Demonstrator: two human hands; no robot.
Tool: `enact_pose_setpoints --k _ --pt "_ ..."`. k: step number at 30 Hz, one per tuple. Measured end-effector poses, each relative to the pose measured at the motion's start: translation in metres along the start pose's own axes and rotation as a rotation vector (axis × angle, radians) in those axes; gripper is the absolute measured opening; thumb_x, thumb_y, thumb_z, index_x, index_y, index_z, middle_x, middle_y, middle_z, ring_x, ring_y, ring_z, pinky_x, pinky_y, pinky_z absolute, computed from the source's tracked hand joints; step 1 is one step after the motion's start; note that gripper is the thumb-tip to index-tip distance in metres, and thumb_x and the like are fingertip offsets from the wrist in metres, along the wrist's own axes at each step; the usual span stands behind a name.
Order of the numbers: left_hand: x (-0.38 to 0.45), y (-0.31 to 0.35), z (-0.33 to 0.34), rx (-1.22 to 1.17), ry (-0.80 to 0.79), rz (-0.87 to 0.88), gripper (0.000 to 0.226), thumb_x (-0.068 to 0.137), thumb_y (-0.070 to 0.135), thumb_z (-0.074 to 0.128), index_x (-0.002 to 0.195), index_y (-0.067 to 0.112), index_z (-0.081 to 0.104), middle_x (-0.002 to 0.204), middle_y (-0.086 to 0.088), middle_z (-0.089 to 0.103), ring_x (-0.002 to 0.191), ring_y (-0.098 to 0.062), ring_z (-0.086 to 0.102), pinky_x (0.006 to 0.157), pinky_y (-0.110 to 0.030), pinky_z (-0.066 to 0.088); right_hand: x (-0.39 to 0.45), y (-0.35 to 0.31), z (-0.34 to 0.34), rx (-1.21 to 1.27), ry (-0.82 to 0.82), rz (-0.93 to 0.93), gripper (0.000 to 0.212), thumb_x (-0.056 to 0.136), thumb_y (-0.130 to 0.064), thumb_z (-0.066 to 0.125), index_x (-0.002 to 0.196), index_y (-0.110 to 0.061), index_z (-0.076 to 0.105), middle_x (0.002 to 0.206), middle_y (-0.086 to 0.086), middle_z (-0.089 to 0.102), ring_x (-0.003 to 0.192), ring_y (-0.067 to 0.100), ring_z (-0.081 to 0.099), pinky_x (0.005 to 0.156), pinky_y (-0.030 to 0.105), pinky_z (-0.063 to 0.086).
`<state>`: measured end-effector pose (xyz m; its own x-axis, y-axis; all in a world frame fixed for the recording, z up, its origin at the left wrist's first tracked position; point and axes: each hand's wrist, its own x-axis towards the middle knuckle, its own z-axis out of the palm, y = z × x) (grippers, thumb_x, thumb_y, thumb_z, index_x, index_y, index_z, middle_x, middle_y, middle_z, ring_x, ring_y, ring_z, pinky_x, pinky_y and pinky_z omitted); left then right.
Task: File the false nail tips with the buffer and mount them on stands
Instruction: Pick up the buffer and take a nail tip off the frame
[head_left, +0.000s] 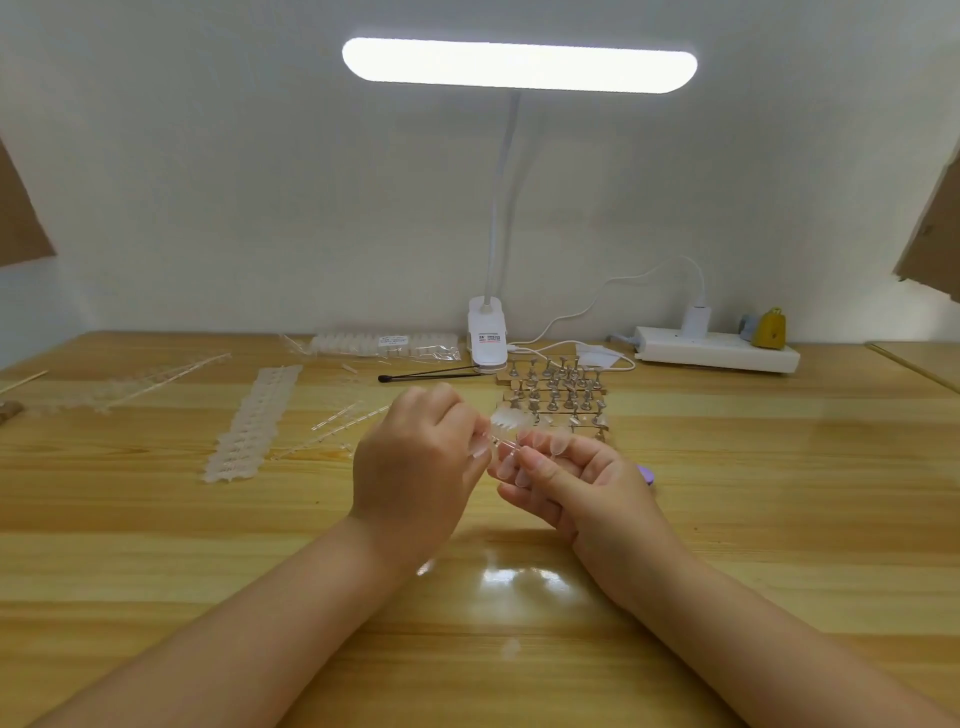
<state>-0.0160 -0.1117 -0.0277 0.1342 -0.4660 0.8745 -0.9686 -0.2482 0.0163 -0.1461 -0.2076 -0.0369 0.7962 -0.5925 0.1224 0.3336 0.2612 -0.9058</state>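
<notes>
Nail tips (511, 418) on a clear strip sit above the table (779, 493), held between both hands in the middle of the view. At far left, spent clear strips (130, 387) lie scattered on the wood. Beside them a long sheet of tips (254, 423) runs toward the person, with more loose strips (343, 418) just right of it. Behind, near the wall, lies a bag of tips (384, 345). The left hand (415, 467) has its fingers curled, pinching the left end of the held strip. The right hand (576, 478) pinches the strip's other end between thumb and fingers, palm turned up; several tips show against its fingers. A purple buffer (645, 474) peeks out from behind the right hand, on the table. Beyond the hands stand rows of stands (556, 389), some bearing tips. A black brush (431, 374) lies left of them, next to the lamp (487, 340), which is lit. At right sits a power strip (717, 351).
</notes>
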Motion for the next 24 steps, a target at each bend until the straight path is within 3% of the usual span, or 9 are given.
enact_pose_setpoints --k 3,7,8,14,18,24 --pt "0.001 0.001 0.002 -0.107 -0.056 -0.14 0.009 0.077 0.013 0.076 0.073 0.013 0.068 0.072 0.001 0.061 0.07 -0.019 0.057 0.055 -0.029 0.046 0.001 -0.002 -0.002 0.013 0.02 0.003 0.027 0.077 -0.009 0.068 0.101 0.003 0.065 0.093 0.023 0.071 0.097 0.03 0.07 0.073 0.028 0.057" --pt "0.013 0.002 -0.002 -0.962 -0.312 -0.965 0.008 0.082 0.027 0.071 0.08 0.02 0.071 0.068 0.008 0.068 0.066 -0.004 0.06 0.061 -0.021 0.045 0.003 -0.008 -0.005 0.088 0.014 0.004 0.021 0.081 -0.006 0.063 0.099 0.004 0.064 0.094 0.025 0.067 0.09 0.027 0.071 0.07 0.028 0.057" --pt "0.013 0.001 -0.001 -1.068 -0.376 -1.087 0.009 0.082 0.03 0.071 0.082 0.021 0.071 0.069 0.01 0.069 0.066 -0.006 0.059 0.061 -0.023 0.044 0.004 -0.009 -0.005 0.104 0.012 0.007 0.021 0.079 -0.007 0.064 0.098 0.003 0.064 0.093 0.025 0.065 0.088 0.026 0.071 0.07 0.028 0.058" --pt "0.017 -0.002 -0.002 -1.19 -0.435 -1.152 0.015 0.074 0.036 0.074 0.077 0.02 0.072 0.073 0.007 0.069 0.067 -0.009 0.057 0.062 -0.026 0.041 0.005 -0.012 -0.009 0.158 0.001 0.044 0.027 0.078 -0.007 0.063 0.103 0.002 0.063 0.092 0.02 0.07 0.083 0.023 0.072 0.067 0.028 0.058" --pt "0.019 -0.004 -0.004 -1.465 -0.618 -1.294 0.013 0.066 0.035 0.071 0.06 0.023 0.072 0.072 0.009 0.061 0.067 -0.008 0.058 0.063 -0.025 0.037 0.004 -0.014 -0.009 0.2 -0.044 0.075 0.023 0.08 -0.007 0.061 0.101 -0.001 0.063 0.092 0.019 0.071 0.087 0.025 0.072 0.066 0.027 0.058" --pt "0.014 -0.003 -0.004 -1.817 -0.686 -1.362 0.013 0.066 0.027 0.072 0.063 0.016 0.065 0.087 0.002 0.057 0.076 -0.014 0.058 0.068 -0.027 0.036 0.004 -0.016 -0.008 0.279 -0.137 0.133 0.016 0.083 -0.006 0.059 0.09 -0.006 0.073 0.092 0.016 0.072 0.084 0.02 0.072 0.066 0.027 0.058"
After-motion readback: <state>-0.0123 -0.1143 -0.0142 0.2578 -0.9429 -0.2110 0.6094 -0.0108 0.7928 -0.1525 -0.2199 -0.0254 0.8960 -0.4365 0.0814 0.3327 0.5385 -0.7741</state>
